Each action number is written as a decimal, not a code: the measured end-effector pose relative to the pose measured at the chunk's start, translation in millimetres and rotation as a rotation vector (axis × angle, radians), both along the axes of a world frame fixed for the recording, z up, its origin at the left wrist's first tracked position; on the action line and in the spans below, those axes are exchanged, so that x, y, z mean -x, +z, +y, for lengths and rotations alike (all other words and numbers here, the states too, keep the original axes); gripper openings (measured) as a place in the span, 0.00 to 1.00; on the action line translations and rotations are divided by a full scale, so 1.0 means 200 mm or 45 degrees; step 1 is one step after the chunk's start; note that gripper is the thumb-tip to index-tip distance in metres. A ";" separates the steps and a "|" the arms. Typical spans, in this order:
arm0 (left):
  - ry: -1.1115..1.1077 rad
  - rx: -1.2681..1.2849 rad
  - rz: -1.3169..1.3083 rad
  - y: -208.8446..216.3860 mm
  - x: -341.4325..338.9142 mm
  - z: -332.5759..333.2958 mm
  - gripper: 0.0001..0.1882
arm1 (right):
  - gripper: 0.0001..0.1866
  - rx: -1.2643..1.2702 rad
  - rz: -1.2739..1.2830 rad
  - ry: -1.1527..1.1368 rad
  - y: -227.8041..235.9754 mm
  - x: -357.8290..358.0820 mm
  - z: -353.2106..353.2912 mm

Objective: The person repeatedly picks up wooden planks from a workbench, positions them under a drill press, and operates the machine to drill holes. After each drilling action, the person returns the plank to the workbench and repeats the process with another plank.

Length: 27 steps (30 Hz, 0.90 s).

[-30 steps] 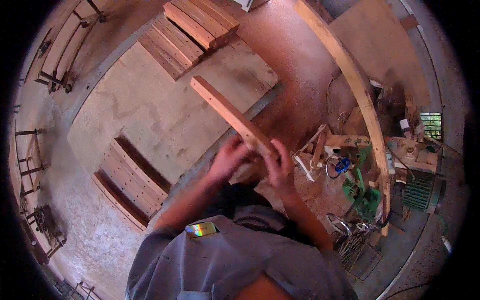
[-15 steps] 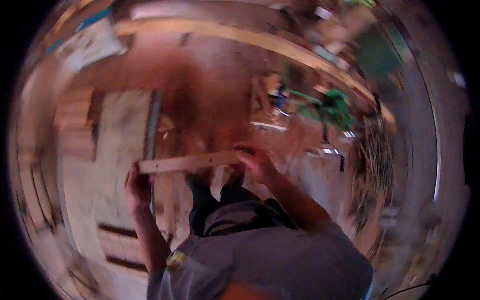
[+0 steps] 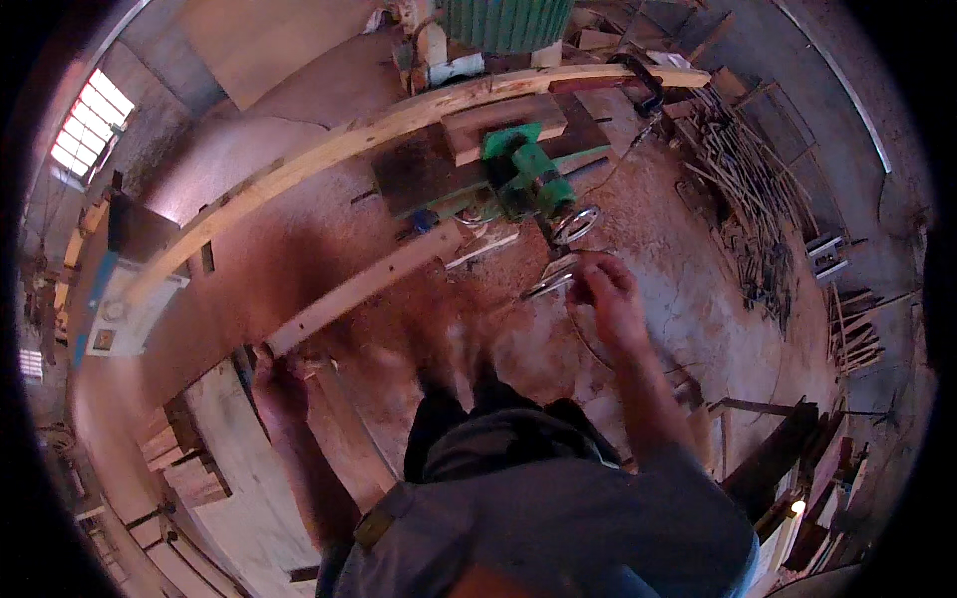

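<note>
My left hand (image 3: 279, 387) grips the near end of a flat wooden strip (image 3: 364, 284) with small dark holes along it. The strip slants up to the right, its far end by the green machine (image 3: 538, 174). Well off the strip, my right hand (image 3: 610, 297) has its fingers curled beside a shiny handwheel (image 3: 550, 282) of that machine. Whether the fingertips touch the wheel's rim or pinch something small is hidden. A second handwheel (image 3: 577, 225) shows just beyond.
A long wooden beam (image 3: 339, 149) arches across behind the machine, with a clamp (image 3: 643, 85) at its right end. Thin sticks (image 3: 753, 189) lie heaped at the right. Pale boards (image 3: 244, 468) stand at the lower left. Sawdust covers the floor.
My right hand has let go of the wooden strip and moved right to the handwheel. The strip now tilts upward in my left hand alone. The view has swung, bringing the green machine nearer the middle.
</note>
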<state>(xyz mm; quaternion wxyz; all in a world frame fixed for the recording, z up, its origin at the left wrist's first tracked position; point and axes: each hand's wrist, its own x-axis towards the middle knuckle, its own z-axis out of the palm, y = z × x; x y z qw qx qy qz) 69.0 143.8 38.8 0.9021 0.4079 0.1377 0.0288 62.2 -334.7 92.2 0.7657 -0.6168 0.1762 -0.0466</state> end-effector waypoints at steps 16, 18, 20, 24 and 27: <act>-0.100 0.010 0.153 -0.48 -1.64 -0.26 0.17 | 0.11 0.339 0.218 -0.391 0.01 -0.17 -0.22; -0.062 -0.009 0.171 -0.50 -1.68 -0.34 0.16 | 0.11 0.333 0.249 -0.434 0.00 -0.18 -0.21; -0.087 0.011 0.222 -0.54 -1.73 -0.36 0.16 | 0.11 0.346 0.284 -0.474 0.00 -0.20 -0.20; -0.103 -0.181 0.259 -0.42 -1.76 -0.58 0.17 | 0.11 0.314 0.276 -0.447 -0.01 -0.24 -0.23; -0.422 -0.325 0.207 -0.45 -1.75 -0.67 0.20 | 0.11 0.282 0.255 -0.447 -0.03 -0.31 -0.29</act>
